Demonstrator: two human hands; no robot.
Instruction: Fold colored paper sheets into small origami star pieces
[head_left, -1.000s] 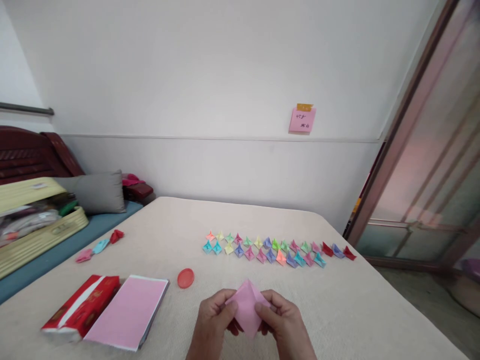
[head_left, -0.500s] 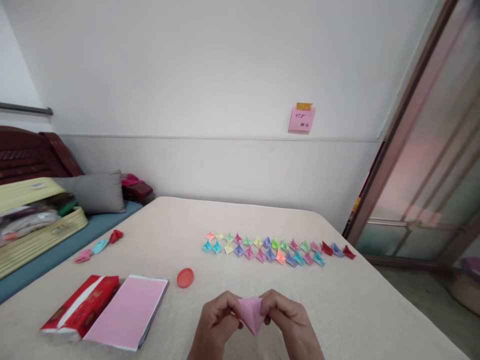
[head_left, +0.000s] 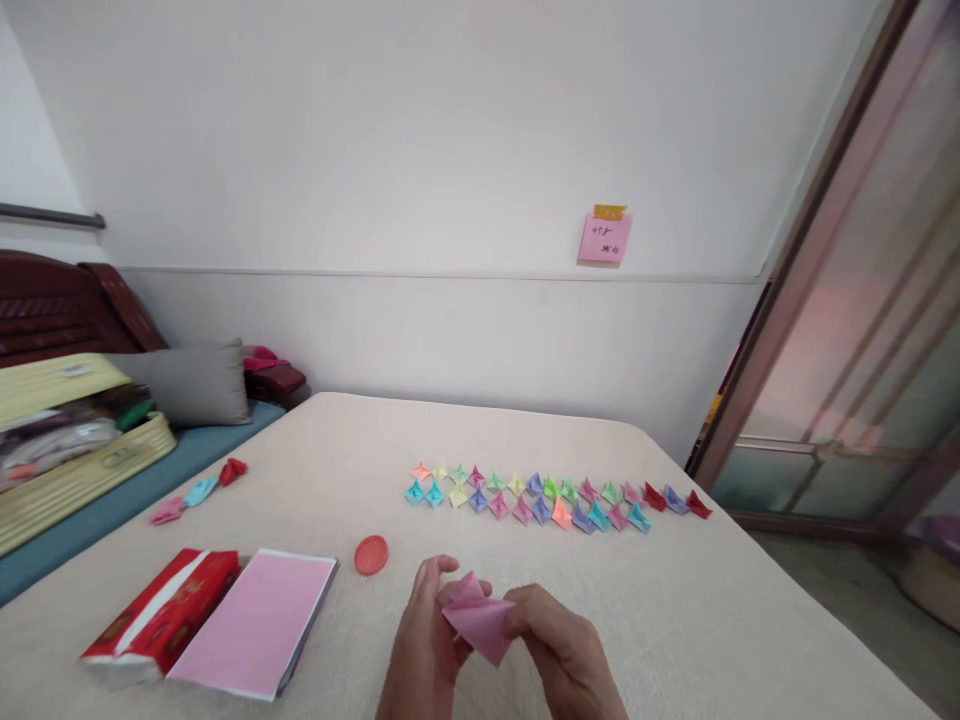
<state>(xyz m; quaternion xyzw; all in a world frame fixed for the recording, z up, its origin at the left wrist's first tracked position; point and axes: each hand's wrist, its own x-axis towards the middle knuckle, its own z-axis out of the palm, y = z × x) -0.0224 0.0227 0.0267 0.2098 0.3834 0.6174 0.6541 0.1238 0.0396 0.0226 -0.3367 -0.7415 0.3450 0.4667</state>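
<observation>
**Folded pink paper [head_left: 477, 614] pinched between both hands**

The paper sits low in view, held above the cream cloth cover [head_left: 675, 610]. The left hand [head_left: 424, 640] is closed on its left corner, and the right hand [head_left: 559, 645] grips its right side, its fingers curled over the fold. Well ahead of the hands lie rows of small origami pieces [head_left: 525, 497] in many colours. Nearer, to the left, are a round red lid [head_left: 371, 555], a stack of pink paper [head_left: 255, 625] and a red tissue packet [head_left: 161, 615]. The cover's right edge runs far from the right hand, dropping to the floor; its left edge meets a teal cushion [head_left: 127, 495]. The packet's print cannot be read. A pink sticky note [head_left: 604, 240] on the wall, under orange tape, has handwriting too blurred to read.
</observation>
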